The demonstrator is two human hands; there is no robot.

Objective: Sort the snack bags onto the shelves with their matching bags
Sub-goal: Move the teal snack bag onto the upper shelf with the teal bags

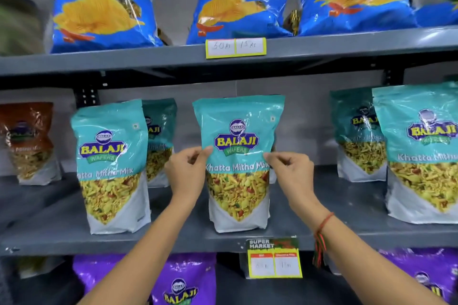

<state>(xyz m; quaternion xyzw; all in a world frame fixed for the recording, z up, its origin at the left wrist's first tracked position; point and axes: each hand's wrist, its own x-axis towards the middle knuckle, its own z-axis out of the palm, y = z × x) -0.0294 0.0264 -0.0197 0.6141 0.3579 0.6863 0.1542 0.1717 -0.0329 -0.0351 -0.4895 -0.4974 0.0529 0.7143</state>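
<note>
teal bag looks light and soft: thin glossy film, crinkly, likely slippery under fingertips, contents loose and crushable so no hard squeeze. flat bottom gusset lets it stand alone, but it probably tips easily if nudged at the top. best hold judged to be the side edges at mid-height, where the hands are now, or the sealed top strip, which is stiffer.

left hand pinches the bag's left edge between thumb and fingers. right hand pinches the right edge the same way, red thread on that wrist. whether the grip is firm or just a light touch, cannot tell.

bag stands upright on the middle shelf, near the front edge, centre of view, between other teal bags to the left and right, apart from both. so it sits with its match.

looks: teal upper half, balaji wafers logo, "khatta mitha mix" text, printed yellow snack mix in a v shape, white lower part.

blue bags on the shelf above, purple bags below, one brown bag far left on the middle shelf. price tag hangs under the shelf edge.
</note>
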